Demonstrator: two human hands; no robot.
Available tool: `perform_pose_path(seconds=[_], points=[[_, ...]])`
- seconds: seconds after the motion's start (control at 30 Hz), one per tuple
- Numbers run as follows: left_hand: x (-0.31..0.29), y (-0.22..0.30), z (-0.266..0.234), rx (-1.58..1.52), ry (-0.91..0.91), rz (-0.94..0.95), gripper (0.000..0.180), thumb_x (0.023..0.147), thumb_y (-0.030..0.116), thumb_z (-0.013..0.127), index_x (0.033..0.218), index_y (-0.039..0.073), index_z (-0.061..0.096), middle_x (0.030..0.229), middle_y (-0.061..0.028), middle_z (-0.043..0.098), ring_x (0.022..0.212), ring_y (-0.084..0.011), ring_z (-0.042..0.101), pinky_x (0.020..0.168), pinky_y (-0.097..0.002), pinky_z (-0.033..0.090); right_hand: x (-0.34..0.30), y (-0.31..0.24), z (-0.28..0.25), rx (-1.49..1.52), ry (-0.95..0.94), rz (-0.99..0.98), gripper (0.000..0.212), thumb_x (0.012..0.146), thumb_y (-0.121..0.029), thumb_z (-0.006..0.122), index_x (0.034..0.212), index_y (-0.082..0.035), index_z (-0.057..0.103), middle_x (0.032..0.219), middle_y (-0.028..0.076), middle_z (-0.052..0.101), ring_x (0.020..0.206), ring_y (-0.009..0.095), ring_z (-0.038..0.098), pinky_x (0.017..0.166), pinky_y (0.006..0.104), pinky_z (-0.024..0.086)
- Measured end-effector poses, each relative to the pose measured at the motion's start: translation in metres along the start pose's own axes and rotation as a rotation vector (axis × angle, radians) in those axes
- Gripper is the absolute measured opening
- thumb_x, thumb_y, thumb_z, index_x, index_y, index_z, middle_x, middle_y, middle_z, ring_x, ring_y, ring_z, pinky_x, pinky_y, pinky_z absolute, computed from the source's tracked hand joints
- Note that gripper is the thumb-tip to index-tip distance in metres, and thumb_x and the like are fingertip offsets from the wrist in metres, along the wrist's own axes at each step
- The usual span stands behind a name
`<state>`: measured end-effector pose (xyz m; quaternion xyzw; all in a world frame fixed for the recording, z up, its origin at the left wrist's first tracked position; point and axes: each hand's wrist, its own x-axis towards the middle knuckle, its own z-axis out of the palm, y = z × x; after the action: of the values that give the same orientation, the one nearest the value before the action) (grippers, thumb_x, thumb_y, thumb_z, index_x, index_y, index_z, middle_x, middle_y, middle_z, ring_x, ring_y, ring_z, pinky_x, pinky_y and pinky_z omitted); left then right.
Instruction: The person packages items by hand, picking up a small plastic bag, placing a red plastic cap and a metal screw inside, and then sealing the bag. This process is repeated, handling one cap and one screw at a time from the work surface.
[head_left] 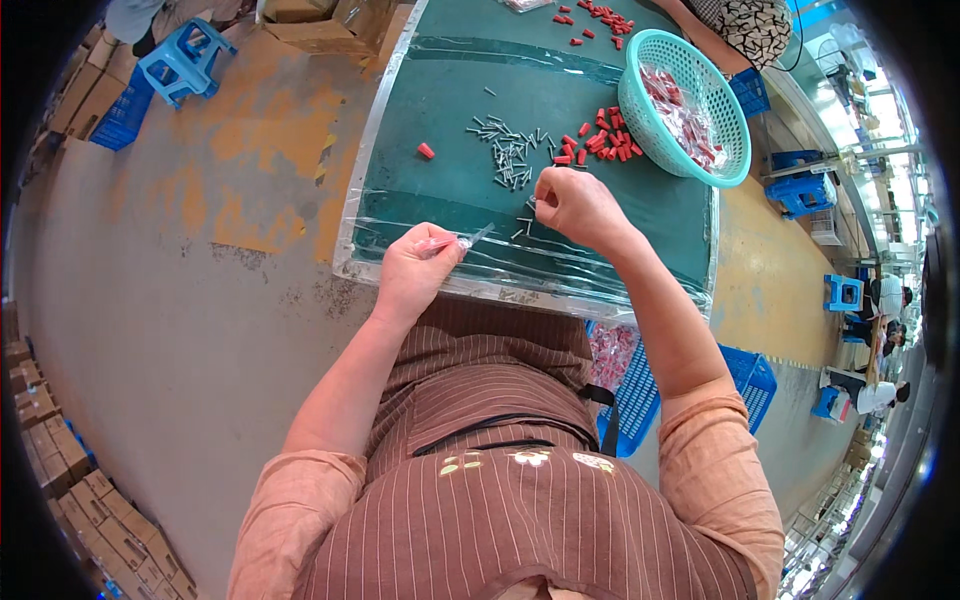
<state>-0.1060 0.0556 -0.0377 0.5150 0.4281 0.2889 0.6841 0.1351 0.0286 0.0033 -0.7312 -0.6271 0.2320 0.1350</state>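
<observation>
My left hand [412,275] is closed in a pinch around a small clear plastic bag [480,236], whose end sticks out past the fingertips over the table's near edge. Something pinkish-red shows at the fingers. My right hand [585,208] hovers just above the table, thumb and fingers pressed together; what they hold, if anything, is too small to name. Beyond it lies a loose pile of small metal screws or pins [510,150], with a few strays beneath the hand. Short red cylindrical caps [605,138] are heaped to the right of the pile, and one red cap [426,150] lies apart on the left.
A turquoise plastic basket [655,145] with bagged red pieces stands at the table's right side. Across the green-topped table [430,95], another person's arm [700,35] reaches in near more red caps. Blue crates [635,400] sit below right; a blue stool [185,62] stands far left.
</observation>
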Motion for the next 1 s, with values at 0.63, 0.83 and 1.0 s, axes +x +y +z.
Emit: perform_pose_path(seconds=[0.63,0.83,1.0], points=[[0.008,-0.013,-0.001,0.135,-0.002,0.085,0.005,0.085,0.004,0.064,0.082,0.004,0.059,0.075,0.0026,0.059,0.067,-0.0031,0.049,0.06,-0.0189,0.04,-0.012,-0.009,0.01,-0.04,-0.004,-0.003,0.021,0.075,-0.011,0.063,0.094,-0.002,0.062,0.087,0.011,0.061,0.085,0.029,0.06,0.076,0.0387,0.048],[0.005,-0.011,0.002,0.103,-0.016,0.054,0.005,0.085,0.004,0.063,0.082,0.004,0.059,0.075,0.0029,0.058,0.068,-0.0036,0.05,0.062,-0.0194,0.04,-0.02,-0.011,0.016,-0.179,0.054,-0.169,0.016,0.075,-0.013,0.063,0.088,-0.004,0.064,0.089,0.012,0.06,0.091,0.029,0.059,0.078,0.0392,0.049],[0.004,-0.01,0.005,0.17,0.007,0.059,0.006,0.085,0.005,0.064,0.082,0.005,0.059,0.075,0.0033,0.058,0.068,-0.0037,0.049,0.062,-0.0196,0.041,-0.013,-0.014,0.023,-0.325,0.02,-0.236,0.015,0.074,-0.013,0.061,0.085,-0.003,0.064,0.089,0.014,0.062,0.091,0.03,0.06,0.079,0.0395,0.05]])
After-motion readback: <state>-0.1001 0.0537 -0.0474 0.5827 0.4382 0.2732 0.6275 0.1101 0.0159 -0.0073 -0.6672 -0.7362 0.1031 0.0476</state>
